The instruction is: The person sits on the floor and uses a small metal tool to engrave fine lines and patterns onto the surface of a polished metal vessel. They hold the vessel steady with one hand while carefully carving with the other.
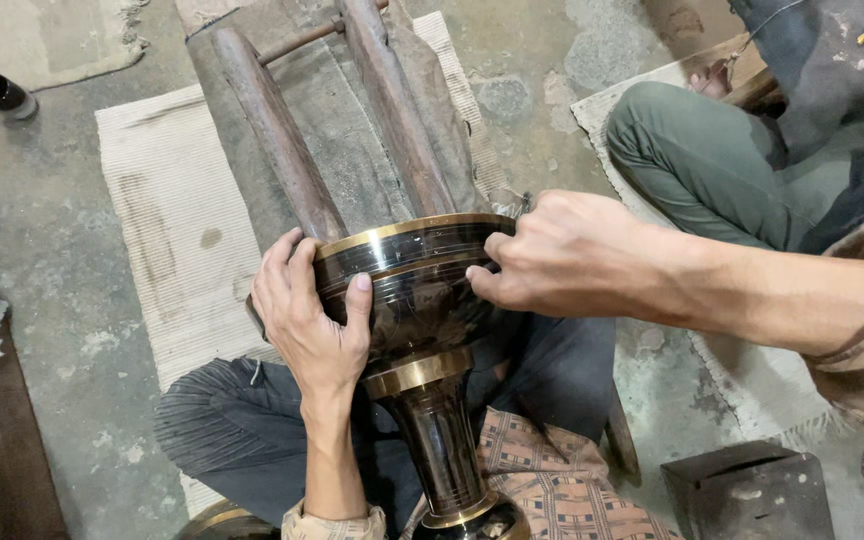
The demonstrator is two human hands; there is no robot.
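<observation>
Head view, dark brass-banded vase (422,300) between hands, left (307,310), right (552,255)

Dark, gold-banded metal vase (422,300) lies tilted across the lap.

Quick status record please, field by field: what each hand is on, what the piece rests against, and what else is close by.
left hand: grips the wide upper body of the dark vase, thumb on its front
right hand: pinched at the vase's rim side, fingers curled; any tool is hidden
vase: black with brass bands, narrow neck toward the lap
support: wooden rails just beyond the rim; contact unclear
floor: striped mat
nearby: another person's knee, dark metal block
</observation>
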